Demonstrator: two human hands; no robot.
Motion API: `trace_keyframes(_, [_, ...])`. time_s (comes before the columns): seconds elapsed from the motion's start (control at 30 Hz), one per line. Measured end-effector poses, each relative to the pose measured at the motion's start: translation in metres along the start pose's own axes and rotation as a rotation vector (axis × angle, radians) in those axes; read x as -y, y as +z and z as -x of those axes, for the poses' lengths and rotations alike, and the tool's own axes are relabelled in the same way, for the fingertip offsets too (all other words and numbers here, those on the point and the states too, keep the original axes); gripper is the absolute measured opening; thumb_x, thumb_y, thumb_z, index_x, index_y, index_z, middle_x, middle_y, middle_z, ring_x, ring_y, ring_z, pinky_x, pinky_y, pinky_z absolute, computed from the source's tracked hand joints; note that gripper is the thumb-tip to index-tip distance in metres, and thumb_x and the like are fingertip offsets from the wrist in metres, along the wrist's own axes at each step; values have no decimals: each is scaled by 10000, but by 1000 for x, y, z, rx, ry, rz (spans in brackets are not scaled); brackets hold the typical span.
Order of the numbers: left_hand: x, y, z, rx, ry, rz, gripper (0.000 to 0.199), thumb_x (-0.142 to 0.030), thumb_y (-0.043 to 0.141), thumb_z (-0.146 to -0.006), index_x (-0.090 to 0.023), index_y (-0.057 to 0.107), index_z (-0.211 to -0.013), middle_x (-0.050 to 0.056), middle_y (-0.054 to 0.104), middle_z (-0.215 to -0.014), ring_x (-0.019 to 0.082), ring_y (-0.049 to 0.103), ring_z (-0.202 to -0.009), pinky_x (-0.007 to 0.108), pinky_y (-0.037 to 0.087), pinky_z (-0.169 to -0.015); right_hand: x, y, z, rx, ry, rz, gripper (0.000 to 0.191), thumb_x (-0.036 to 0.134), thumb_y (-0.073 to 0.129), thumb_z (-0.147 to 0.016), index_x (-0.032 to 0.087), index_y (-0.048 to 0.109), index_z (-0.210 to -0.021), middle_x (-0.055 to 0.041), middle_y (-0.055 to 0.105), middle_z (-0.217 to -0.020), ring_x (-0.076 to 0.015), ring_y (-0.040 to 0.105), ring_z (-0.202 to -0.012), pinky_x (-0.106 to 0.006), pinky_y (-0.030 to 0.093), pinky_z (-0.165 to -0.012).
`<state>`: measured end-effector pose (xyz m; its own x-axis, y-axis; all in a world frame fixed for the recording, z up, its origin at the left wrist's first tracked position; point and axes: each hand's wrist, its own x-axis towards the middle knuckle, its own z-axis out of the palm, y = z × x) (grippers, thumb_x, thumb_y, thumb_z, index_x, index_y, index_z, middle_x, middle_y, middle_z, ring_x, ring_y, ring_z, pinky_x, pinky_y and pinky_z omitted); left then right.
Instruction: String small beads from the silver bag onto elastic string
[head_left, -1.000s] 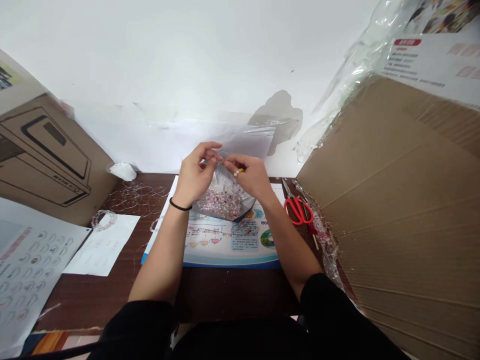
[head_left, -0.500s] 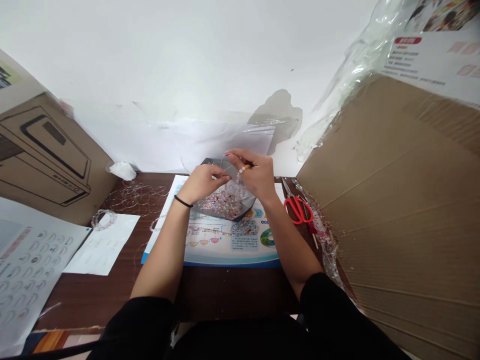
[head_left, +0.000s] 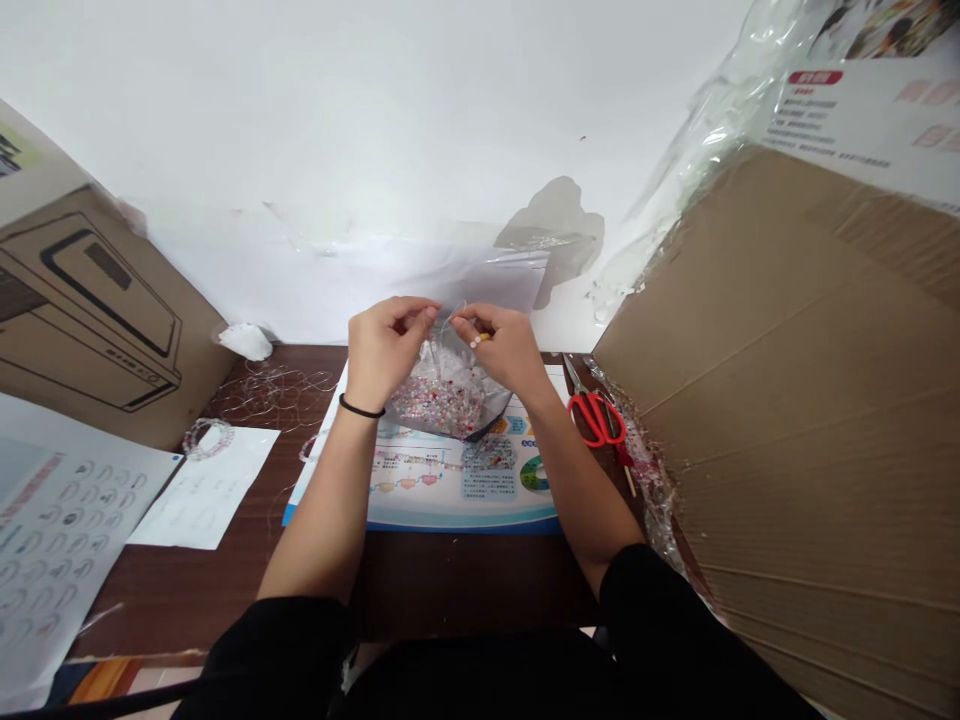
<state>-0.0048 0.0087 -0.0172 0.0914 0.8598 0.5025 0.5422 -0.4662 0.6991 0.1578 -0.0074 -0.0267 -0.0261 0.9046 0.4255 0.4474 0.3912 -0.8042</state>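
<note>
Small bead-craft spot, prob. a home or basic workroom, not a proper shop: dark wood desk (head_left: 465, 585) against white wall (head_left: 300, 120) w/ grey stained patch (head_left: 559, 225), left carton (head_left: 82, 310) & big right carton (head_left: 795, 400) crowding it, plus bead bag (head_left: 439, 405), printed bead instr. sheet (head_left: 457, 490), red scissors (head_left: 598, 420).

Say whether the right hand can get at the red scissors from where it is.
Probably yes: the right hand is near the red-handled scissors, with no object between them; the cardboard leans beyond.
</note>
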Motion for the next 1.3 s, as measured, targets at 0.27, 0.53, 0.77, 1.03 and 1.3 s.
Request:
trace_keyframes(0.27, [-8, -5, 2, 28, -19, 219, 245, -347, 591, -862, -165, 704, -980, 58, 724, -807, 164, 695, -770, 279, 561, -713, 1, 6, 2, 136, 6, 53, 264, 329, 578, -823, 168, 722, -974, 40, 468, -558, -92, 380, -533, -244, 310, -556])
trace_keyframes(0.53, [-18, -13, 6, 86, 90, 382, 188, -331, 603, -859, -171, 688, -910, 60, 711, -872, 159, 695, -786, 298, 579, -738, 1, 8, 4, 151, -31, 50, 212, 310, 571, -830, 166, 725, -814, 15, 547, -605, -96, 415, -572, -244, 334, -592])
trace_keyframes(0.77, [-13, -19, 5, 103, 66, 367, 196, -340, 589, -861, -192, 689, -939, 62, 699, -896, 172, 681, -819, 325, 583, -756, 2, 6, 3, 117, -31, 53, 199, 299, 577, -829, 170, 729, -813, 0, 621, -657, -104, 459, -597, -252, 358, -602])
trace_keyframes(1.03, [4, -20, -3, 226, -57, 228, 226, -268, 624, -805, -175, 725, -985, 68, 705, -785, 162, 650, -685, 293, 549, -632, 7, 0, 4, -76, -36, -17, 259, 396, 578, -850, 188, 730, -880, -5, 621, -693, -108, 472, -611, -263, 381, -597])
trace_keyframes(1.3, [51, -50, -12, 12, -155, -155, 276, -147, 534, -733, -200, 735, -915, 64, 727, -866, 187, 660, -721, 302, 498, -670, 9, -20, 5, -76, 20, 20, 247, 397, 598, -831, 178, 713, -837, 4, 553, -639, -105, 448, -595, -276, 375, -580])
